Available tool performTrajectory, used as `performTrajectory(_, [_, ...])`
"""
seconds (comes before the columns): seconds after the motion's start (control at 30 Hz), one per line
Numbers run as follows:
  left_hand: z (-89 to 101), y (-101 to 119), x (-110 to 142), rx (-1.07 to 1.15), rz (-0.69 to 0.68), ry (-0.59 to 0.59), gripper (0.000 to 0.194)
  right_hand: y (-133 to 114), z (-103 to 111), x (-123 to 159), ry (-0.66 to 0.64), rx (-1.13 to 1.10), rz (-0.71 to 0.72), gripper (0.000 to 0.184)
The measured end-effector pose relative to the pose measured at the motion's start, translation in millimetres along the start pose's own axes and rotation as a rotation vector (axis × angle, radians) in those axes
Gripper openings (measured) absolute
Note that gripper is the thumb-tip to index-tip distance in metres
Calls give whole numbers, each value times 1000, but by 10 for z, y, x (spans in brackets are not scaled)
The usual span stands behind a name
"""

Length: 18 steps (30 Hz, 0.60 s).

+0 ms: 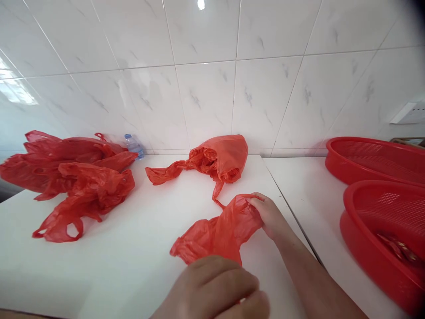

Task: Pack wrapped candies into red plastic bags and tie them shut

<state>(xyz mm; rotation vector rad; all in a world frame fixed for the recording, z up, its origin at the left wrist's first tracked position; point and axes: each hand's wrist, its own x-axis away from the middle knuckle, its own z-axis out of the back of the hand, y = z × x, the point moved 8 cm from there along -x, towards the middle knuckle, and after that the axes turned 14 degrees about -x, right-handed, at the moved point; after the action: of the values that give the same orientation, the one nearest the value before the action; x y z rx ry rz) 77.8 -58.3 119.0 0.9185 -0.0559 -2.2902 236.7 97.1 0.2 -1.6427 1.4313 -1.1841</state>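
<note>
A thin red plastic bag point(222, 230) is stretched above the white table in front of me. My right hand point(265, 215) pinches its upper right edge between thumb and fingers. Close to the camera, my left hand point(215, 288) is closed, its fingers curled, in front of the bag's lower edge. A tiny red and white bit shows between those fingers, too little to name. Behind the bag, a fuller red plastic bag point(232, 155) stuffed with crumpled red plastic lies against the wall, and a strip of it trails down to the held bag.
A heap of red plastic bags point(96, 181) covers the left of the white table point(133, 257). A clear bottle with a blue cap point(134, 146) stands behind it. On the right are two red baskets point(361, 230), the nearer holding small shiny packets point(398, 248). A tiled wall point(206, 102) closes the back.
</note>
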Motion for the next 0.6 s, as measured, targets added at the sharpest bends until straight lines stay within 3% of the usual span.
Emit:
performTrajectory(0.07, [-392,16,-68,-119,-72,-284,12,-32,-39,38,-40,111,10,10])
performTrajectory(0.1, [-536,-94,-76,-191,-32,-383,16,-56,-46,57,-62,171,9,10])
performTrajectory(0.17, [-674,-372,-48,-277,74,-483,22,-132,-7,102,-80,306,1,12])
performTrajectory(0.2, [-659,-531,-18,-292,164,-477,22,-184,48,133,-63,382,-1,14])
performTrajectory(0.3, [-389,-895,103,-249,437,-276,15,-445,254,312,61,626,107,33])
performTrajectory(0.4, [-73,-1017,218,-159,619,16,11,-838,253,749,268,870,536,46])
performTrajectory(0.47, [26,-1053,289,-66,763,159,17,-916,45,1089,284,907,815,26])
performTrajectory(0.53, [7,-1067,331,98,891,234,23,-723,-290,1200,22,864,848,8])
performTrajectory(0.6, [-85,-1040,320,317,943,250,26,-369,-647,1134,-328,860,708,16])
